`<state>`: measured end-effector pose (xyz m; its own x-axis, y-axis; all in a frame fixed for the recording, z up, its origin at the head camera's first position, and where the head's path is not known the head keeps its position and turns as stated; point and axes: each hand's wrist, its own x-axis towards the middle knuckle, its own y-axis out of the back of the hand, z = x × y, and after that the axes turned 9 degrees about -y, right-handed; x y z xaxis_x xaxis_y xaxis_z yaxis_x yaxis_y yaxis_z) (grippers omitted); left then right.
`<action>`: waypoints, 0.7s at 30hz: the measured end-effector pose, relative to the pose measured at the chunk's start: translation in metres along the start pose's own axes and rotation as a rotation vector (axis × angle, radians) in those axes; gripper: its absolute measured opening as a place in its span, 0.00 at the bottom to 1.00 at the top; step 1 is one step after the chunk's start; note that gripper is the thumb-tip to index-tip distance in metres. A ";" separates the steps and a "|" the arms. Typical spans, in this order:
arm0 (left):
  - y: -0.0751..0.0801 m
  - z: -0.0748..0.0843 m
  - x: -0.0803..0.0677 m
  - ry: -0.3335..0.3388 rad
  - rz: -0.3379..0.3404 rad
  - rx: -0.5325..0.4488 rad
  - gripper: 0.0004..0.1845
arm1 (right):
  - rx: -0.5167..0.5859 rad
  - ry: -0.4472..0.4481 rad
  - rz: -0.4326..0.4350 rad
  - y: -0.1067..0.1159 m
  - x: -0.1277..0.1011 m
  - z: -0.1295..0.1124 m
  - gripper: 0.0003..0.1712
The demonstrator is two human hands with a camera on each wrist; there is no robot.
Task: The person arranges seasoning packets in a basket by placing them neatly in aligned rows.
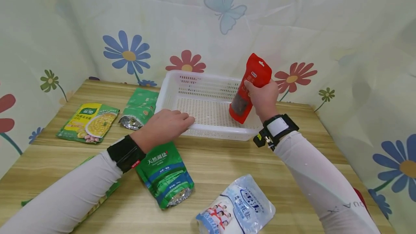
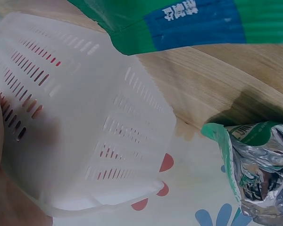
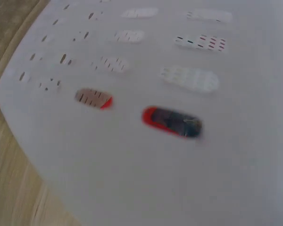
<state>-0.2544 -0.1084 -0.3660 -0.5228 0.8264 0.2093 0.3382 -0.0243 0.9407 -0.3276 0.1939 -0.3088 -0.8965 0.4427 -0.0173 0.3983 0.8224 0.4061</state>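
Observation:
My right hand holds a red pouch with a dark see-through window, thumb across its front. The pouch stands tilted at the right end of a white perforated plastic basket, its bottom inside the rim. Red shows through the slots of the basket wall in the right wrist view. At the front left corner, my left hand grips the basket's rim, part of the hand showing against the outer wall in the left wrist view. Just below that hand lies a green salt pouch.
Left of the basket lie a green pouch with a silvery bottom and a yellow-green soup packet. A blue-white salt bag lies at the front. Another green packet is partly under my left sleeve. A flowered curtain stands behind the table.

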 end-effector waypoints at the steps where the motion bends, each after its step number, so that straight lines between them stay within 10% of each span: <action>1: 0.000 0.000 0.000 0.001 -0.001 -0.001 0.13 | -0.001 -0.003 0.001 0.000 0.000 0.000 0.43; 21: 0.001 0.001 -0.002 -0.008 0.018 -0.014 0.15 | -0.033 0.056 -0.011 -0.008 -0.004 0.014 0.37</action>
<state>-0.2530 -0.1095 -0.3660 -0.5108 0.8299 0.2243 0.3368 -0.0469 0.9404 -0.3242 0.1901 -0.3249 -0.9104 0.4127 0.0288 0.3831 0.8145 0.4357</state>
